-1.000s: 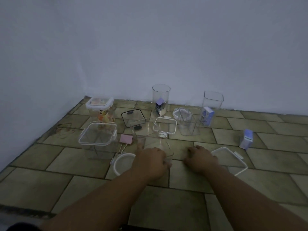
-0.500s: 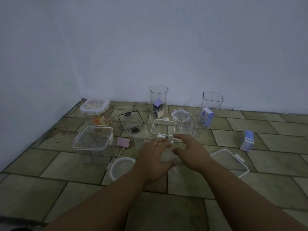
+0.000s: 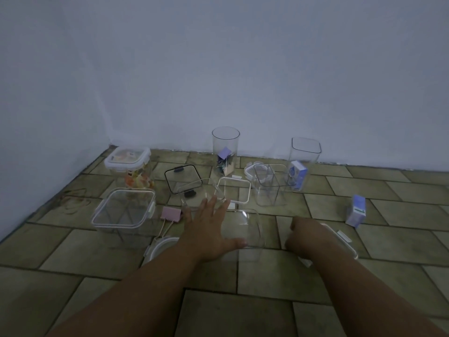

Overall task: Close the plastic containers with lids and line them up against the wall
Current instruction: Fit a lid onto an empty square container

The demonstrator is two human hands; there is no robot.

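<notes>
A clear, lidless square container point(image 3: 245, 227) stands on the tiled floor in front of me. My left hand point(image 3: 209, 232) holds its left side, fingers spread along the wall and thumb on the near rim. My right hand point(image 3: 305, 235) is curled shut just right of it, over the left corner of a white-rimmed square lid point(image 3: 342, 239); that corner is hidden. Further back lie a second white-rimmed lid point(image 3: 234, 190), a black-rimmed lid point(image 3: 182, 178) and a round white lid point(image 3: 159, 246).
By the wall stand a closed tub point(image 3: 126, 159), a tall round jar point(image 3: 226, 147) and a tall square jar point(image 3: 305, 154). Also here: a divided container point(image 3: 269, 186), a lidded large tub point(image 3: 124, 212), a pink binder clip point(image 3: 171, 214) and a blue box point(image 3: 357, 210).
My right hand has left the clear container and moved right onto the white-rimmed lid. My left hand stays on the container, fingers now spread wider.
</notes>
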